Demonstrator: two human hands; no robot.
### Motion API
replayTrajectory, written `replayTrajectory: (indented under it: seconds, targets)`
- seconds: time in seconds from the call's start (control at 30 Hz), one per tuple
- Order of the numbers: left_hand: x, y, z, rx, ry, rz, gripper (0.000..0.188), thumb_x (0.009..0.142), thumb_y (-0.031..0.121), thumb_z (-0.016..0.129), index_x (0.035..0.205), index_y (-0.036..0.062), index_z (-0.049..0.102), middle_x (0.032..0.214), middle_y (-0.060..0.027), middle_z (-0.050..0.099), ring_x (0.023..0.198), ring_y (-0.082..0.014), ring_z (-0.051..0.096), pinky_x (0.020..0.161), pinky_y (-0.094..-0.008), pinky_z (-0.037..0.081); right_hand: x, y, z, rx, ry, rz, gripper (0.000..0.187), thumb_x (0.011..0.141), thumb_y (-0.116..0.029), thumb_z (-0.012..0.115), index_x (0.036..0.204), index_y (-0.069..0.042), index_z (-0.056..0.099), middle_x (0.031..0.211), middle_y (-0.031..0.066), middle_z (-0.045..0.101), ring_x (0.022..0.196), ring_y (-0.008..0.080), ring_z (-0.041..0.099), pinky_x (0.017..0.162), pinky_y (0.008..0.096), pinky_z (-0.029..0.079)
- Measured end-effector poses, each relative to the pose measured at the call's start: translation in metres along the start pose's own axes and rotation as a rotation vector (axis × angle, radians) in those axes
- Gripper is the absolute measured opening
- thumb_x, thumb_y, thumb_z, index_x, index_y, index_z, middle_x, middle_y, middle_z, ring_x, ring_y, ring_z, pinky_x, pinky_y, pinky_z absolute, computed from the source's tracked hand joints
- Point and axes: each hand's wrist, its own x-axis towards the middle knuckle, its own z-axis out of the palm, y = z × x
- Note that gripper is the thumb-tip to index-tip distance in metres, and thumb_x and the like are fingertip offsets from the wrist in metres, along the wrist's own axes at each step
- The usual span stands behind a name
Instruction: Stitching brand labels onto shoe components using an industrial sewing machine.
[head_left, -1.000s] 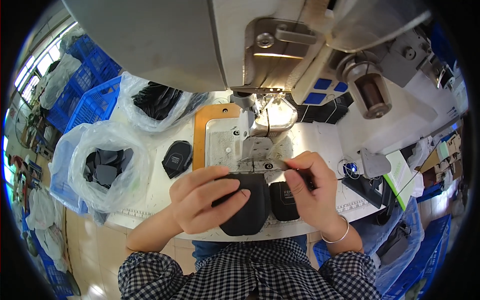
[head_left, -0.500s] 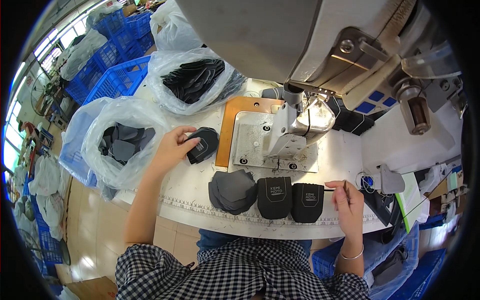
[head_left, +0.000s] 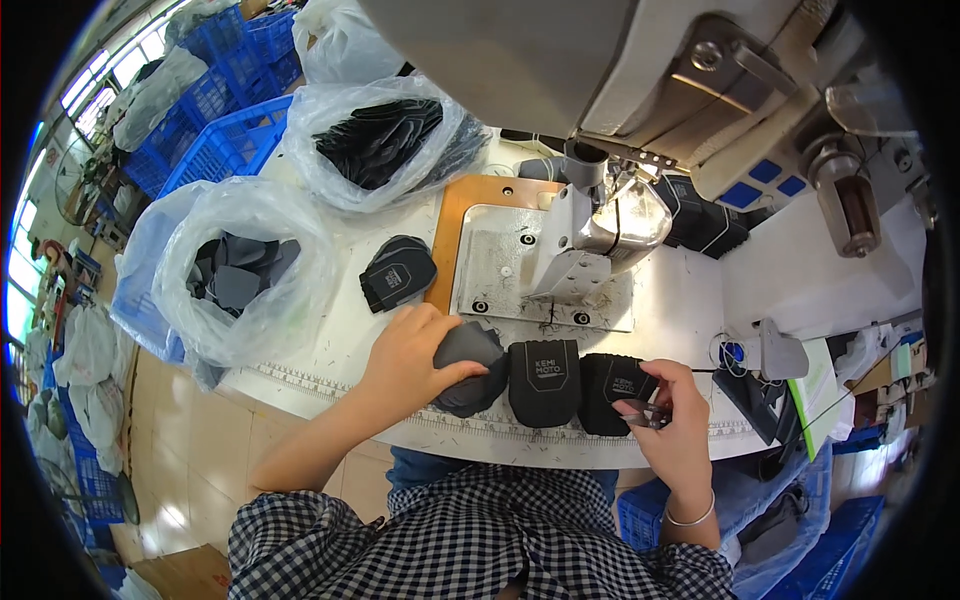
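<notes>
My left hand (head_left: 408,362) is closed over the edge of a pile of grey fabric pieces (head_left: 468,347), thumb lying on the top one. To its right stand two stacks of black fabric pieces with rounded lower corners and pale printing: the middle stack (head_left: 544,385) and the right stack (head_left: 606,385). At the right stack's edge, my right hand (head_left: 680,415) is closed around small dark metal thread snips (head_left: 655,412), partly hidden by the fingers. Another black stack (head_left: 400,272) lies untouched beside the orange-brown plate (head_left: 440,240) of the sewing machine (head_left: 590,235).
A plastic bag (head_left: 190,340) of grey pieces and another bag (head_left: 300,160) of black pieces stand at the left. Blue crates (head_left: 225,150) are behind them. Tied black bundles (head_left: 700,215) sit behind the machine. A ruler strip (head_left: 300,383) follows the table's front edge.
My left hand has let go of the black stack near the machine plate and moved right and nearer, onto the grey pile. My right hand has shifted left against the right black stack.
</notes>
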Motion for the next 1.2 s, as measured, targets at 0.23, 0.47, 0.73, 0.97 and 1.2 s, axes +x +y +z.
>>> replayTrajectory:
  seconds: [0.23, 0.47, 0.73, 0.97, 1.2]
  targets:
    - [0.000, -0.007, 0.004, -0.088, 0.139, 0.032, 0.022, 0.064, 0.009, 0.068, 0.082, 0.0021, 0.056, 0.080, -0.0080, 0.053, 0.076, -0.0261, 0.050, 0.067, -0.0325, 0.040, 0.005, 0.008, -0.003, 0.527, 0.148, 0.161, 0.028, 0.069, 0.005, 0.063, 0.095, -0.001, 0.054, 0.070, -0.0022, 0.050, 0.061, 0.0017, 0.043, 0.054, 0.0145, 0.035]
    - [0.027, 0.024, -0.036, -0.582, 0.020, -0.223, 0.009, 0.078, 0.005, 0.058, 0.084, -0.0019, 0.059, 0.075, -0.0087, 0.060, 0.064, -0.0089, 0.055, 0.059, -0.0202, 0.043, 0.011, -0.013, -0.017, 0.645, 0.201, 0.125, 0.023, 0.082, -0.005, 0.053, 0.103, 0.004, 0.053, 0.082, 0.0023, 0.059, 0.064, 0.0038, 0.049, 0.058, 0.0165, 0.040]
    - [0.056, 0.072, -0.040, -0.714, -0.188, -0.001, 0.016, 0.079, -0.003, 0.053, 0.094, -0.0030, 0.058, 0.080, -0.0068, 0.062, 0.072, -0.0085, 0.057, 0.065, -0.0204, 0.045, 0.016, -0.044, 0.002, 0.810, -0.137, 0.030, 0.020, 0.082, -0.003, 0.053, 0.102, 0.000, 0.049, 0.082, 0.0071, 0.058, 0.063, 0.0026, 0.051, 0.055, 0.0163, 0.042]
    - [0.064, 0.075, -0.037, -0.796, -0.238, 0.100, 0.021, 0.078, -0.006, 0.051, 0.099, -0.0050, 0.055, 0.085, -0.0101, 0.062, 0.081, -0.0120, 0.060, 0.071, -0.0225, 0.046, 0.023, -0.040, 0.001, 0.731, 0.076, -0.069, 0.006, 0.079, -0.001, 0.056, 0.078, 0.005, 0.055, 0.091, 0.0102, 0.054, 0.060, 0.0066, 0.053, 0.053, 0.0172, 0.042]
    - [0.062, 0.068, -0.038, -1.040, -0.330, 0.017, 0.024, 0.080, -0.010, 0.046, 0.102, -0.0034, 0.051, 0.092, -0.0118, 0.059, 0.086, -0.0123, 0.057, 0.075, -0.0218, 0.044, 0.024, -0.034, 0.005, 0.928, -0.038, -0.009, 0.008, 0.076, -0.001, 0.061, 0.075, 0.003, 0.054, 0.084, 0.0064, 0.057, 0.059, 0.0036, 0.051, 0.049, 0.0160, 0.039]
